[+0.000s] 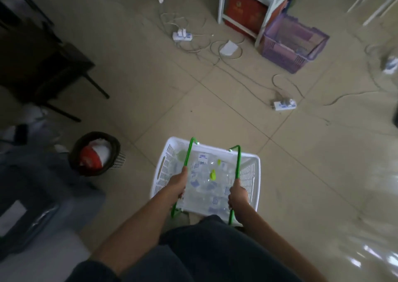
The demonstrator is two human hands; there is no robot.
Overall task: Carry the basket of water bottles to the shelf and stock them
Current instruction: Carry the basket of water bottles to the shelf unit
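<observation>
Low in the middle of the view, just in front of the person's dark trousers, a white plastic basket [249, 174] is held above a pale tiled floor [150, 92]. The basket is rectangular with slotted sides, and its long axis runs from the person's body away toward the upper left of the view, so one short end points forward and slightly left. It is filled with clear water bottles [206, 187] lying jumbled on their sides, with blue-and-white labels and a few light green caps showing. Two green wire handles stand up along the long sides. The left hand [177, 183] is curled tightly around the left handle [187, 154], and the right hand [238, 196] is curled tightly around the right handle [237, 161]; both forearms are bare. To the left of the basket, on the floor, stands a dark waste bin [75, 152] holding red and white rubbish. Farther ahead, white cables and power strips [182, 35] trail across the tiles. At the top right stands a white shelf unit [221, 6] with a red box on its lowest level, and a purple crate [282, 55] sits on the floor just beside it. Dark furniture fills the left edge, blurred.
</observation>
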